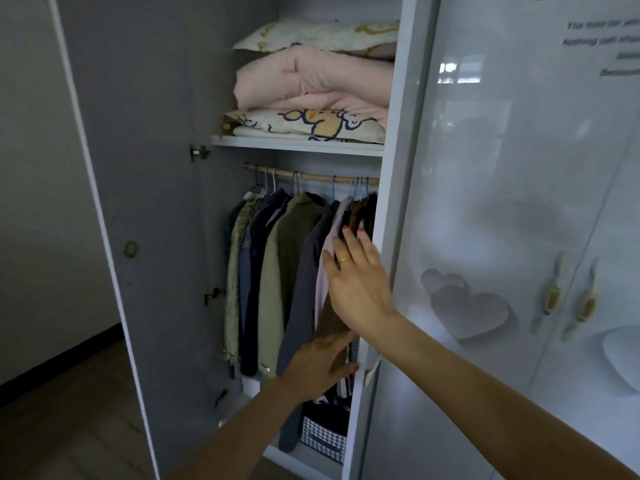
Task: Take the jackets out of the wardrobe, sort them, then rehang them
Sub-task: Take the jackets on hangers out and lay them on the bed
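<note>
From the head camera, the wardrobe [398,133] stands with its left door [138,237] swung open and a glossy white door [519,202] closed on the right. On the upper shelf [298,145] lies a stack of bedding: a cartoon-print pillow [311,124] at the bottom, a folded pink quilt [311,81] on it, and another printed pillow [322,36] on top. Below the shelf a wooden rail [311,175] carries the jackets [277,271] on hangers, packed side by side — a pale fringed one at the left, then dark blue, an olive green jacket [277,289], a grey jacket [304,289], a light pink garment [325,271] and a brown one [332,320] at the far right. On the wardrobe floor sits a houndstooth-patterned bag [322,441], under the hems.

The right hand [360,282] reaches in with fingers straight and slightly spread — the fingertips lie against the pink and dark garments at the right end of the rail, gripping nothing. The left hand [318,367] is lower, fingers extended and relaxed, pressing against the brown garment and the grey jacket's lower part; it clasps nothing either.
</note>
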